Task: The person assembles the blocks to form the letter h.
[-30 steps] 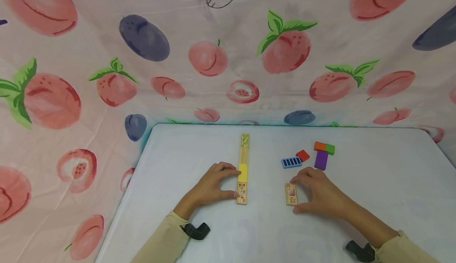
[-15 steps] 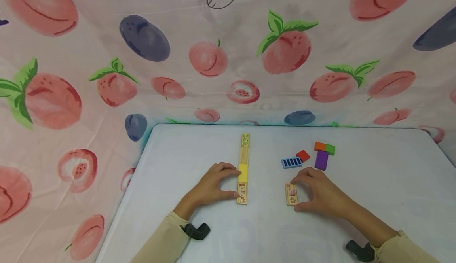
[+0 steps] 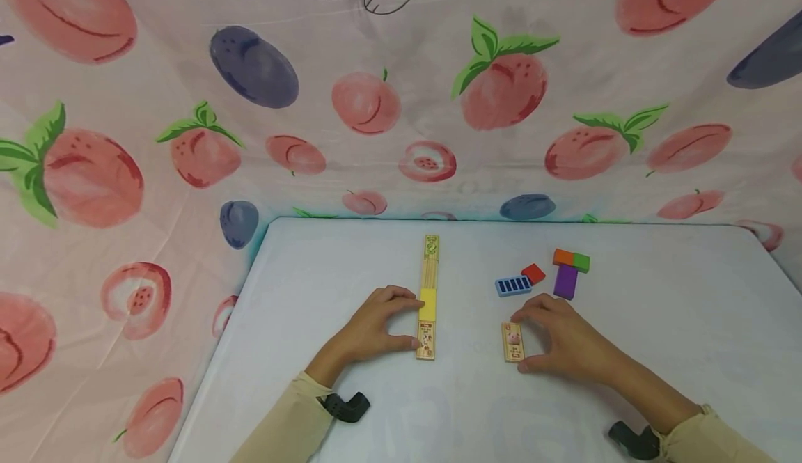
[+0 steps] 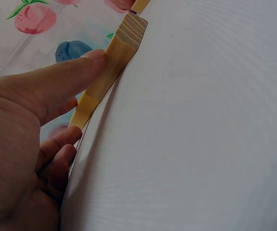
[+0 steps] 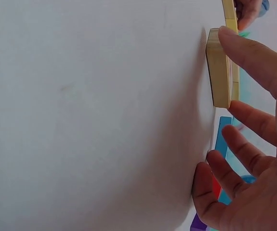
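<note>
A straight row of blocks lies on the white table [image 3: 464,407]: a printed wooden domino tile [image 3: 426,349] nearest, then a yellow block [image 3: 428,303], a striped wooden piece [image 3: 429,273] and a far printed tile [image 3: 431,246]. My left hand [image 3: 373,322] touches the row's left side, thumb at the near tile and forefinger at the yellow block. In the left wrist view its thumb lies along the wooden tile [image 4: 113,67]. To the right, my right hand [image 3: 573,344] pinches a single printed domino tile [image 3: 512,342] lengthwise, thumb on the near end and forefinger on the far end.
Beyond the right hand are a blue slotted block [image 3: 512,286], a red block [image 3: 533,273], an orange block [image 3: 562,257], a green block [image 3: 581,262] and a purple block [image 3: 565,283]. A fruit-patterned cloth [image 3: 426,45] rises behind the table's far edge.
</note>
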### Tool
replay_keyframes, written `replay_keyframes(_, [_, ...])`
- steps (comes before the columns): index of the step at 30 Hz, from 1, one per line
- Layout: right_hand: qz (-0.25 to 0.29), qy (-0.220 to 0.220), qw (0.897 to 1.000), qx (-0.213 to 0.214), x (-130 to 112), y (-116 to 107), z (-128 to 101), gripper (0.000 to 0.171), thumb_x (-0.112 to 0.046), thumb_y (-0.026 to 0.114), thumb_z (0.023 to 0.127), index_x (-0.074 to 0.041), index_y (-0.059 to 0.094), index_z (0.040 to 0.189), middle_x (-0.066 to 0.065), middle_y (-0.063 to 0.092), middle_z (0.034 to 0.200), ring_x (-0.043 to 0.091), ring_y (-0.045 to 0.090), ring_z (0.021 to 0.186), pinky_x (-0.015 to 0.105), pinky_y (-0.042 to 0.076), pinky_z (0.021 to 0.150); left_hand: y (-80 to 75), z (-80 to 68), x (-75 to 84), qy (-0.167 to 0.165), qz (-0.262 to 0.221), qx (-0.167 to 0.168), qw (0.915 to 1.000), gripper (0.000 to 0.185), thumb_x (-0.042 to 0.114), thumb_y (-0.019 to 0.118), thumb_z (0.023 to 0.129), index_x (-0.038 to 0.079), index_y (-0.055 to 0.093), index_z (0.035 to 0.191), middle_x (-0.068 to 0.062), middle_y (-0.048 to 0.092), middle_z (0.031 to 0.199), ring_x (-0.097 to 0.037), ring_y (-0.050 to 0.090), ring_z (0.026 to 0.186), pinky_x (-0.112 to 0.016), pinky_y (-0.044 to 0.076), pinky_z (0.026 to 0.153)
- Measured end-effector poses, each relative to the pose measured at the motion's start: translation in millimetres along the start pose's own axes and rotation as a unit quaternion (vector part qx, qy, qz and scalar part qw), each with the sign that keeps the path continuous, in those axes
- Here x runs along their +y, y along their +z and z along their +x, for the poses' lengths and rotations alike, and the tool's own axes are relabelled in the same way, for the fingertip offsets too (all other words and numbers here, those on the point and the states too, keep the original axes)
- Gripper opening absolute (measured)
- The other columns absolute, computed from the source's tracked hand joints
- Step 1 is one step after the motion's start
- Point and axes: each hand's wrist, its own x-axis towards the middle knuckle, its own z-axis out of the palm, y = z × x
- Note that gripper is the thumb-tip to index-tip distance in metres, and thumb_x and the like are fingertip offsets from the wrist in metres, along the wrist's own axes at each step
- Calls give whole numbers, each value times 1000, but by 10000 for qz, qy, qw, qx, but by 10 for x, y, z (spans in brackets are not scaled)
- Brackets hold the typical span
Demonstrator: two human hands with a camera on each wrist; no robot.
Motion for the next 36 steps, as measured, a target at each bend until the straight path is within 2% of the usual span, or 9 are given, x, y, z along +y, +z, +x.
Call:
replay_keyframes(24, [-30, 29, 10000, -63, 3, 21, 7, 62, -49, 94, 65, -24, 71, 118, -2, 60, 122, 27, 54, 120, 53, 52, 103, 5, -15, -5, 5, 29, -7, 10000, 64, 45, 84, 82, 27, 63, 140, 5, 54, 142, -17, 46, 134, -46, 42, 112])
replay_keyframes(31, [9, 66, 9999, -139, 13, -10, 14, 68, -58, 91, 65, -25, 71, 121, 0, 60, 125, 27, 55, 121, 55, 51, 103, 13, -6, -25, 53, 133, -15, 9999, 64, 46, 83, 83, 28, 62, 141, 6, 53, 142, -17, 45, 134, -45, 42, 113])
replay_keyframes(33, [104, 100, 9998, -164, 28, -37, 28, 69, -62, 87, 68, -25, 70, 123, 1, 60, 126, 28, 56, 121, 56, 51, 102, 17, -1, -31, 25, 166, -30, 9999, 64, 47, 83, 83, 29, 62, 141, 7, 52, 143, -16, 45, 135, -44, 42, 113])
replay_keyframes(36, [326, 224, 9992, -73, 74, -76, 65, 63, -62, 80, 78, -24, 68, 126, -1, 63, 123, 23, 59, 115, 49, 56, 97, 20, 5, -37, 10, 155, -33, 9999, 64, 47, 83, 83, 29, 62, 141, 7, 52, 143, -16, 45, 135, -45, 42, 113])
